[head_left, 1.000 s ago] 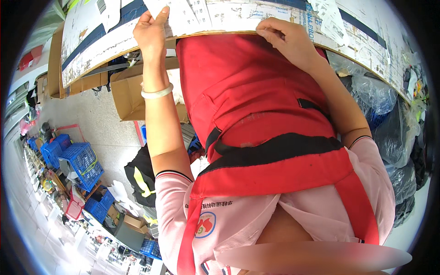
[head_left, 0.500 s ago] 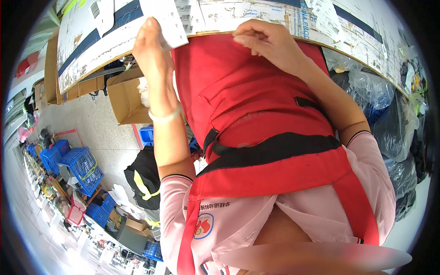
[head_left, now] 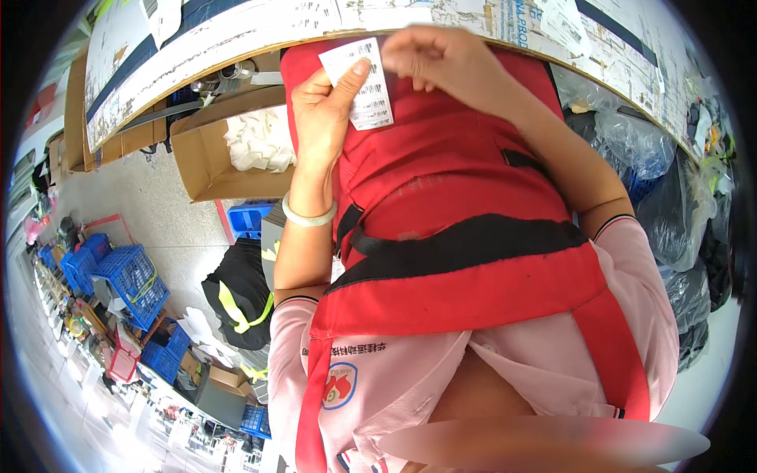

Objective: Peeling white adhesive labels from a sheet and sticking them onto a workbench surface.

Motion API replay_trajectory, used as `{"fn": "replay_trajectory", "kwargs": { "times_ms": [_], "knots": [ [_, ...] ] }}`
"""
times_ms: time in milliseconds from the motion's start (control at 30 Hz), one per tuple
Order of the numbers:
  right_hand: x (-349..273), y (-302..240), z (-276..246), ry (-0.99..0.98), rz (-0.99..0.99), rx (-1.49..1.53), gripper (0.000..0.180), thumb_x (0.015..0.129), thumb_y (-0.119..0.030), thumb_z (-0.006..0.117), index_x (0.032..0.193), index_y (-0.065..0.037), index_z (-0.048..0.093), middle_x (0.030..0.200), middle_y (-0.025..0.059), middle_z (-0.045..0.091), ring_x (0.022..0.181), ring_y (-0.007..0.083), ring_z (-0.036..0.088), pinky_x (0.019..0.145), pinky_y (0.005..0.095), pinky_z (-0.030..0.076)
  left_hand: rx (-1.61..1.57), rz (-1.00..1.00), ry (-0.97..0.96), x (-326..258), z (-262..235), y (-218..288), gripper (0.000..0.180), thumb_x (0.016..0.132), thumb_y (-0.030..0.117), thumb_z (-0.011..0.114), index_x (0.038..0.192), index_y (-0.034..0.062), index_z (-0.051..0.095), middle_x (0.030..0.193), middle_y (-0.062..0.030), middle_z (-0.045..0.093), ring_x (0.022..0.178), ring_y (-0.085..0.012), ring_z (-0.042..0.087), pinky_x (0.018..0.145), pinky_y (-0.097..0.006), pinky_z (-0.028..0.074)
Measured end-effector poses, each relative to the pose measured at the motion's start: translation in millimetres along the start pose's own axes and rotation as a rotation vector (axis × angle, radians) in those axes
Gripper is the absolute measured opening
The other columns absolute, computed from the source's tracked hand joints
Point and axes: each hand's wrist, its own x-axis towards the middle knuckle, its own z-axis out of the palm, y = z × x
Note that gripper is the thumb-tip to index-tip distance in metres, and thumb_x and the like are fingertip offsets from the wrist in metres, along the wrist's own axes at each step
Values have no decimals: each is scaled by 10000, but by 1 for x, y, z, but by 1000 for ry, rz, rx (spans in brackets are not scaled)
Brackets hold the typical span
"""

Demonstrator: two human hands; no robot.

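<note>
My left hand (head_left: 327,106) holds a small white sheet of printed labels (head_left: 371,98), its thumb pressed on the sheet's face. The sheet is tilted in front of my red apron (head_left: 457,181), just below the table edge. Close to the sheet's right edge is my right hand (head_left: 449,67), with its fingers curled in and their tips slightly blurred. Whether those fingertips touch the sheet or pinch something small cannot be made out.
A worn white table (head_left: 465,24) with more printed papers (head_left: 303,16) runs across the top. At left, below its edge, an open cardboard box (head_left: 229,185) contains white paper scraps (head_left: 260,140). Blue crates (head_left: 134,284) stand on the floor; clear plastic bags (head_left: 670,213) are at right.
My left hand has come down and right from the table with the label sheet, which now faces up over the apron. My right hand has shifted slightly left and up, toward the sheet.
</note>
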Motion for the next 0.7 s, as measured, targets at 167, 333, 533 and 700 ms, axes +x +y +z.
{"fn": "replay_trajectory", "kwargs": {
  "times_ms": [167, 333, 533, 700],
  "knots": [
    [3, -7, -10, -62, 5, -2, 219, 927, -241, 629, 970, -28, 656, 779, -9, 609, 643, 48, 563, 582, 181, 470, 67, -84, -98, -12, 4, -5, 149, 896, 135, 688, 974, 10, 706, 817, -10, 690, 684, -42, 583, 590, -201, 475],
    [-2, -10, -8, -79, 61, 22, 193, 944, -204, 600, 982, -21, 648, 775, -4, 602, 638, 55, 565, 587, 185, 477, -29, -117, -100, -10, 5, -2, 141, 899, 130, 680, 973, 10, 694, 816, -22, 692, 673, -43, 590, 580, -192, 471],
    [-6, -4, -7, -149, -8, 54, 193, 970, -183, 553, 1030, -16, 630, 792, 2, 599, 644, 62, 570, 587, 192, 479, -100, -165, -126, -12, -2, -9, 122, 902, 117, 673, 962, 12, 690, 816, -26, 693, 672, -49, 601, 582, -190, 479],
    [-11, 10, -1, -219, 186, 300, 228, 968, -207, 556, 1059, -9, 626, 807, 9, 606, 648, 65, 570, 582, 199, 476, -115, -102, -124, -10, 8, -9, 125, 879, 91, 692, 973, 10, 684, 817, -35, 694, 684, -63, 615, 601, -201, 498]
  ]
}}
